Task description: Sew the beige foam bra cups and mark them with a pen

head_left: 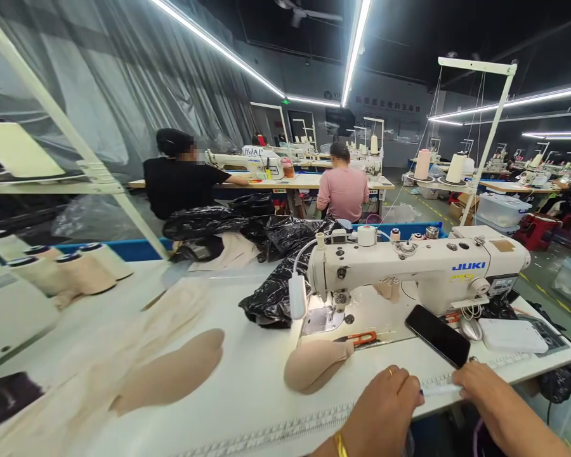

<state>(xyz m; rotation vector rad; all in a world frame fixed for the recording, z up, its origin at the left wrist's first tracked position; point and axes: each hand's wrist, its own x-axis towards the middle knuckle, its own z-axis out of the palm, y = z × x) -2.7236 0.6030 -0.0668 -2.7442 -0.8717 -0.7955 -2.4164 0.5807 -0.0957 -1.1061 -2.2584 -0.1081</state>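
Pinching a thin pale strip [440, 390] at the white table's [247, 387] front edge, the left hand [385, 406] and right hand [480, 384] each grip one end; their fingertips are hidden. Just beyond lie a beige moulded foam cup [314, 368] and black phone [436, 334] before the white sewing machine [423, 270]. Blur smears the left cones [83, 270].
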